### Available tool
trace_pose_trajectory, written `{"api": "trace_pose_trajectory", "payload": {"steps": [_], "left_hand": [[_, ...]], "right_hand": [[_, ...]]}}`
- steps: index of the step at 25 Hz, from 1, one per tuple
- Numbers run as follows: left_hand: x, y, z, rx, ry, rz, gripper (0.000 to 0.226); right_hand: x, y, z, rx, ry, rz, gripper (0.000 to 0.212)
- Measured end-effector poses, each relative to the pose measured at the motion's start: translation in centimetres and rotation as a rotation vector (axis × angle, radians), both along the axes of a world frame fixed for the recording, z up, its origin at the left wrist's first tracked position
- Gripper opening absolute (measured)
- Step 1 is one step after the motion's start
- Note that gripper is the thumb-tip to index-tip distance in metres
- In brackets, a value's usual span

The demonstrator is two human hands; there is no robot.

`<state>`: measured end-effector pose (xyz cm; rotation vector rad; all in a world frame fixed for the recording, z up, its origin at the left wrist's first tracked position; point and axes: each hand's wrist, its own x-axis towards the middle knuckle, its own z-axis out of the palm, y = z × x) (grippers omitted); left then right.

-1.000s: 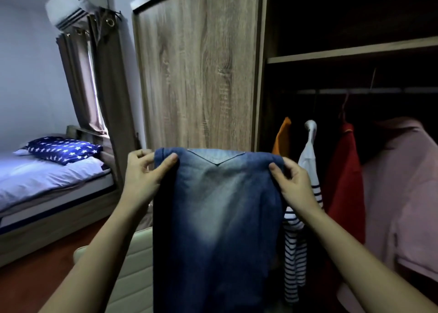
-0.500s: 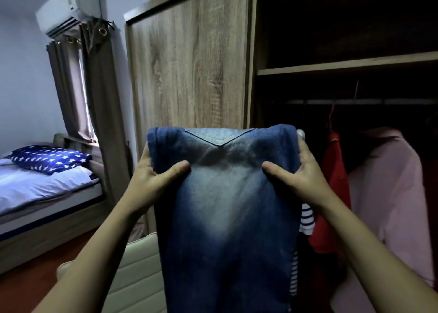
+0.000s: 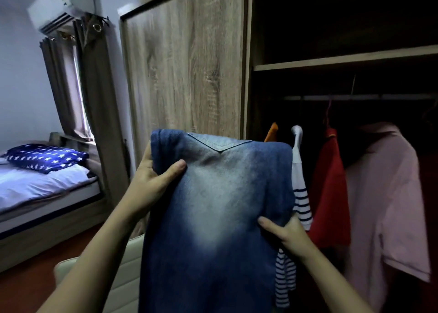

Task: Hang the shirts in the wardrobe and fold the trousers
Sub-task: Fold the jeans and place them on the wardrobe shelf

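Left hand [image 3: 151, 182] and right hand [image 3: 284, 232] grip the jeans [image 3: 218, 206], which partly hide the striped shirt [image 3: 301, 199] beside the red shirt [image 3: 329, 189]

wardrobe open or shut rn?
Open on the right. Inside the wardrobe the rail and hanging red shirt and pink shirt are visible; the wooden door covers the left.

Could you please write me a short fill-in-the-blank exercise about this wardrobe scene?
1. The right hand grips the jeans ___ than the left hand.
2. The red shirt hangs between the striped shirt and the ___ one.
3. The pillow on the bed bears white ___.
Missing words: lower; pink; stars.
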<state>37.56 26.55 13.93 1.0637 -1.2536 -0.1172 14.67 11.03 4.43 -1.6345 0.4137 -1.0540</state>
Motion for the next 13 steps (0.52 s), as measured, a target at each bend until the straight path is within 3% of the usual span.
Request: {"api": "trace_pose_trajectory", "payload": {"steps": [2, 4, 6, 9, 12, 13], "left_hand": [[0.0, 1.5, 1.1, 0.1, -0.219, 0.071, 0.027], [0.0, 2.7, 1.8, 0.186, -0.264, 0.021, 0.037], [0.4, 3.6, 1.9, 0.176, -0.224, 0.012, 0.048], [-0.2, 4.3, 2.7, 0.057, -0.074, 0.036, 0.053], [1.5, 3.5, 4.1, 0.165, 0.094, 0.004, 0.067], [2.7, 3.3, 4.5, 0.204, 0.193, -0.094, 0.065]], "right_hand": [[0.5, -0.1, 0.3, 0.012, -0.022, -0.004, 0.054], [1.1, 0.2, 0.8, 0.027, -0.042, -0.003, 0.05], [1.6, 1.0, 1.8, 0.027, -0.084, -0.002, 0.031], [1.8, 2.0, 4.4, -0.001, -0.171, 0.018, 0.03], [1.9, 2.3, 7.9, 0.013, -0.196, 0.066, 0.023], [2.3, 1.9, 9.0, 0.014, -0.179, 0.085, 0.021]]}}
